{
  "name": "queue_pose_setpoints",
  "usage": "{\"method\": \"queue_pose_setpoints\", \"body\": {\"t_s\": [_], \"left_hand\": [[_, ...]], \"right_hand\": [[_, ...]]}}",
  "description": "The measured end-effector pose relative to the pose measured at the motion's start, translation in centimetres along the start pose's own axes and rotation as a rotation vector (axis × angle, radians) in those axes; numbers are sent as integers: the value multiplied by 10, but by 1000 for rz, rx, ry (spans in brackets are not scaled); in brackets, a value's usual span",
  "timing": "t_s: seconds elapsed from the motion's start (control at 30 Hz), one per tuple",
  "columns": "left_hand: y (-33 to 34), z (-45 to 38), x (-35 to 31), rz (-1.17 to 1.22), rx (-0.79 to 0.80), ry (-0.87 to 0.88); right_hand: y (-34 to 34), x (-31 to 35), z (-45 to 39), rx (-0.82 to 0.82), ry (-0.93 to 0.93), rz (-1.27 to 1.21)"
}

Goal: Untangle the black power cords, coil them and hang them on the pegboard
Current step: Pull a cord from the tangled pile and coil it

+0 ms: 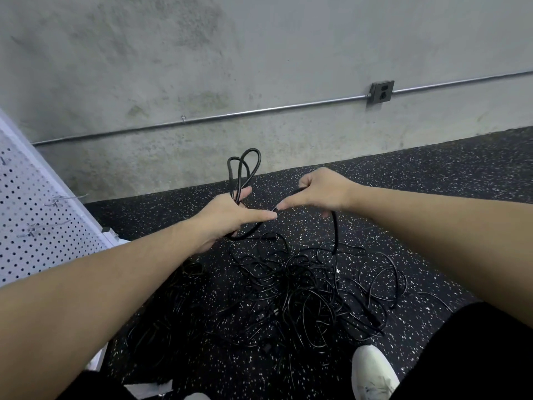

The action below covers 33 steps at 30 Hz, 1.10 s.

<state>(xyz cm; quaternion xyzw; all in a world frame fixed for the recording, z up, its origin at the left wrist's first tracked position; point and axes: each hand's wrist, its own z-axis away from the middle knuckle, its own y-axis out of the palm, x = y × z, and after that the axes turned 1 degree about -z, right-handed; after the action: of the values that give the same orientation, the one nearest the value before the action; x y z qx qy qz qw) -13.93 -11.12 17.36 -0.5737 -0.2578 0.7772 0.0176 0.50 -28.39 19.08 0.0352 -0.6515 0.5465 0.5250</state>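
Note:
My left hand [230, 216] grips a partly coiled black power cord [243, 166], whose loops stick up above my fingers. My right hand [320, 193] holds the same cord a little further along, and its thumb tip meets my left fingertip. From my right hand the cord drops down into a tangled pile of black cords [302, 290] on the speckled black floor. A white pegboard [43, 215] with metal hooks leans at the left edge.
A concrete wall with a metal conduit [230, 114] and a grey outlet box [381, 92] runs behind the pile. My white shoe [373, 370] stands at the lower right, beside the cords. White debris lies near the bottom edge.

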Motion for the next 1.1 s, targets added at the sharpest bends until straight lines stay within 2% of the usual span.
{"method": "queue_pose_setpoints", "body": {"t_s": [0.1,0.23,0.3,0.43,0.5,0.7,0.83,0.97,1.03,1.1], "left_hand": [[3,-5,2,-111,19,-25],[11,-8,7,-184,-45,-14],[13,-5,5,-202,-58,-5],[16,-6,5,-195,-35,17],[19,-5,3,-186,-12,31],[19,-2,2,-15,29,-30],[17,1,-4,6,23,76],[23,2,-12,59,34,150],[25,3,-17,77,42,178],[26,3,-18,73,43,187]], "right_hand": [[1,7,0,-11,-42,-145],[3,23,3,65,-115,-370],[4,28,5,49,-140,-415],[6,30,5,-228,-162,-104],[6,28,1,-320,-142,-51],[5,24,-2,-239,-119,-273],[2,23,0,-357,-156,-332],[11,27,-4,-443,-204,-516],[14,27,-7,-484,-162,-618],[13,27,-9,-444,-39,-784]]}}
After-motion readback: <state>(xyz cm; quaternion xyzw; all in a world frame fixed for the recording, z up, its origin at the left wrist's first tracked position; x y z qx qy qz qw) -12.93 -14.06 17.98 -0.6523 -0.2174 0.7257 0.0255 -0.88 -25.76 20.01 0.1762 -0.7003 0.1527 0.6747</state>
